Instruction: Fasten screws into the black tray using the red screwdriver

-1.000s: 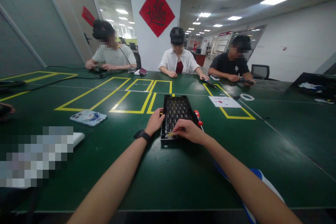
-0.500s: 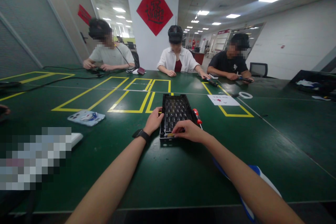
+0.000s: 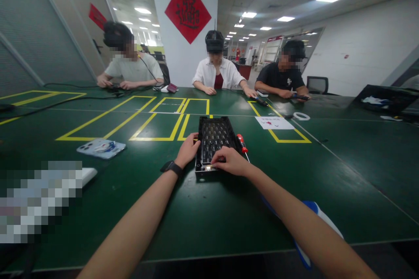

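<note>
A black open case [image 3: 214, 135] with a gridded inside lies on the green table [image 3: 209, 209] in front of me. My left hand [image 3: 188, 150], with a dark watch on the wrist, grips the case's left edge near its front corner. My right hand [image 3: 229, 161] rests on the case's near end, fingers curled and pinched at a small yellowish part [image 3: 208, 167] there. A red-handled screwdriver [image 3: 242, 142] lies along the case's right side, just beyond my right hand.
A phone in a light patterned case [image 3: 101, 148] lies to the left. A white sheet [image 3: 274, 122] and a tape ring [image 3: 301, 116] lie to the right. Yellow lines mark boxes on the table. Three people sit at the far side. A blue-and-white object [image 3: 314, 222] sits under my right forearm.
The view has drifted left and down slightly. Both hands stay on the case; my right fingers have shifted a little at its near end.
</note>
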{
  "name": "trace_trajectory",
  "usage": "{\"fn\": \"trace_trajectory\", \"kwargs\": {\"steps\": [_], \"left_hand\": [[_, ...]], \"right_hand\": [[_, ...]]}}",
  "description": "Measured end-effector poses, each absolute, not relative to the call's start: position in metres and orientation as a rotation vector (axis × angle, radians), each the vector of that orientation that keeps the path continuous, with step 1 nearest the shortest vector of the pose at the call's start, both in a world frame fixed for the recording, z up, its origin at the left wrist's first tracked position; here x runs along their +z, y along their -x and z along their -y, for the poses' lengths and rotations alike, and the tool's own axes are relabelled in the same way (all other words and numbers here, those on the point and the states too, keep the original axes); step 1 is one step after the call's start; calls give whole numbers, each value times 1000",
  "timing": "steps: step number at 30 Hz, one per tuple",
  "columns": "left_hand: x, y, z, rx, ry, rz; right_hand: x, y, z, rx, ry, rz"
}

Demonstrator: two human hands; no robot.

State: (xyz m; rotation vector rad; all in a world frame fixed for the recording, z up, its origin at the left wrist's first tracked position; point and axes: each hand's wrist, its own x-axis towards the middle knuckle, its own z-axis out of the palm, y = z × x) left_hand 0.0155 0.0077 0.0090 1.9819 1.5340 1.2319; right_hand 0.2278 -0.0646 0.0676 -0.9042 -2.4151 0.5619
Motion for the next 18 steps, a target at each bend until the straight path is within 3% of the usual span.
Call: {"fn": "trace_trajectory", "kwargs": {"steps": [18], "left_hand": [[8,-16,-7,1245,-2002,-1531]], "right_hand": [[64,-224,67,708,979,2358]]}}
